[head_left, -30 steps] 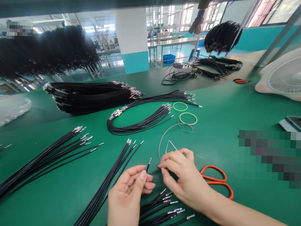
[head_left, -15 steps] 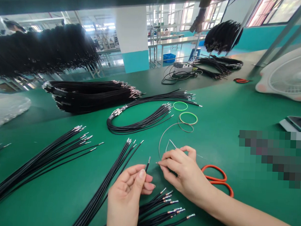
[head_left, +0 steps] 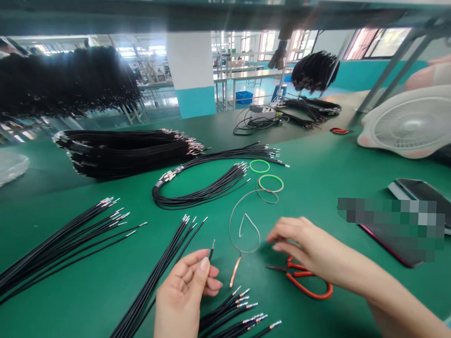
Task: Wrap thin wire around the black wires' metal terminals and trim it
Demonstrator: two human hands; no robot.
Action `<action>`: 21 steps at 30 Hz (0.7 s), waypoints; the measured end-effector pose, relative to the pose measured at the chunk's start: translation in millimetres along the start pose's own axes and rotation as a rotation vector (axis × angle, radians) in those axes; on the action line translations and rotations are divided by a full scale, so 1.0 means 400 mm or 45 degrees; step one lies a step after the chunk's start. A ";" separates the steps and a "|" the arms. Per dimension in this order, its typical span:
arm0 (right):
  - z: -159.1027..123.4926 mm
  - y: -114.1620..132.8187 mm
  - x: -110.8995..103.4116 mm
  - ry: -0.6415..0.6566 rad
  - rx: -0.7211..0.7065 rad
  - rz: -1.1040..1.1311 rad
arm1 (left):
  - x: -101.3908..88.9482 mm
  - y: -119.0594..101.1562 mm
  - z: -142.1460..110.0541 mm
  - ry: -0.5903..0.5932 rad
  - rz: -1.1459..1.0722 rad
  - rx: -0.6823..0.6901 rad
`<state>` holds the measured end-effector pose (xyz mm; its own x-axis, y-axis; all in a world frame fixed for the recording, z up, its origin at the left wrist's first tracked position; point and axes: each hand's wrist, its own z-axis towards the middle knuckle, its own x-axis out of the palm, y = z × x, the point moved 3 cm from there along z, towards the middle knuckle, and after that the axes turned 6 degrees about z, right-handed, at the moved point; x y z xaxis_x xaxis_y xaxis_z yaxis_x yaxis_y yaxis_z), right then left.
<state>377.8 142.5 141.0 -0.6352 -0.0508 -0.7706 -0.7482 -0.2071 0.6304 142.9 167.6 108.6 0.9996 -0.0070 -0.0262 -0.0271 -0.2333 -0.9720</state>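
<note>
My left grip (head_left: 186, 286) pinching black wire (head_left: 211, 251) between thumb and fingers, tip standing clear, seemingly to keep end free. Right grip (head_left: 304, 245) spread, hovering just above red-handled scissors (head_left: 305, 282), no contact visible. Copper strip (head_left: 235, 270) lying on green table (head_left: 327, 323) between them. Terminal-tipped wire bundle (head_left: 235, 312) below, ends aligned, apparently for easy picking.

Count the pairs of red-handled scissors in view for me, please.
2. One pair of scissors lies just below the right hand; the far pair lies farther back, beside the white fan. Others could be hidden.
</note>
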 end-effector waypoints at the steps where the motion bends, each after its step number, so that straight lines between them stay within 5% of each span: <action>1: -0.023 -0.023 -0.008 0.057 0.102 0.030 | 0.000 0.001 0.000 0.006 -0.008 0.003; 4: -0.088 -0.080 -0.012 0.109 0.336 0.054 | 0.003 0.001 -0.005 0.015 -0.029 0.016; 7: -0.118 -0.095 -0.014 0.161 0.388 0.096 | 0.007 -0.004 -0.012 0.019 -0.039 0.038; 13: -0.052 -0.006 -0.035 0.401 0.371 0.619 | 0.007 0.001 -0.015 0.057 -0.027 0.091; 18: 0.075 0.088 0.053 -0.029 0.229 1.407 | 0.010 0.018 -0.011 0.133 -0.035 0.119; 21: 0.113 0.102 0.127 -0.020 0.301 1.576 | 0.012 0.026 -0.010 0.192 -0.013 0.094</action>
<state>306.5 175.6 131.9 -0.9348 -0.0737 0.3474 0.3339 0.1505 0.9305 147.5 161.3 99.4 0.9883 -0.1519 0.0134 -0.0115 -0.1619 -0.9867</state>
